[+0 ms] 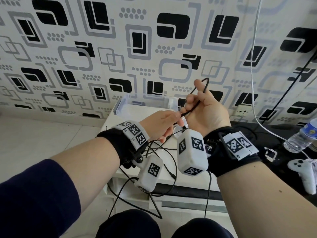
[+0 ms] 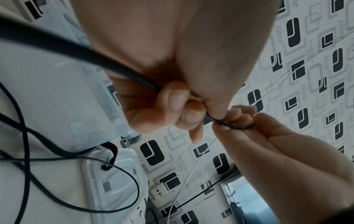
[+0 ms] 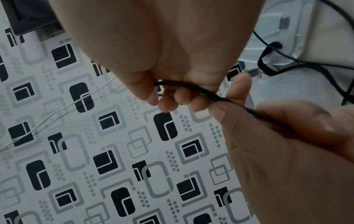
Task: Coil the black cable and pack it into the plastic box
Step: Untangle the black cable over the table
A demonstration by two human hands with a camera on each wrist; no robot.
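The thin black cable (image 1: 197,103) runs between both hands, raised above the white table (image 1: 120,121). My right hand (image 1: 190,104) grips it in curled fingers, and a loop (image 1: 205,82) arches over the thumb. My left hand (image 1: 178,115) pinches the cable just left of the right hand. The right wrist view shows the cable (image 3: 191,87) passing under the right hand (image 3: 168,97) into the left hand's pinch (image 3: 220,104). In the left wrist view the left hand (image 2: 210,116) pinches the cable (image 2: 233,127) beside the right hand (image 2: 268,136). The clear plastic box (image 1: 123,103) stands behind the hands.
Loose black cable (image 1: 164,152) loops over the table's front edge. A clear lid-like piece (image 2: 114,174) lies beside the box (image 2: 57,91). To the right are a water bottle (image 1: 301,136), a white controller (image 1: 307,172), a hanging white cord (image 1: 253,66) and a wall socket (image 1: 242,111).
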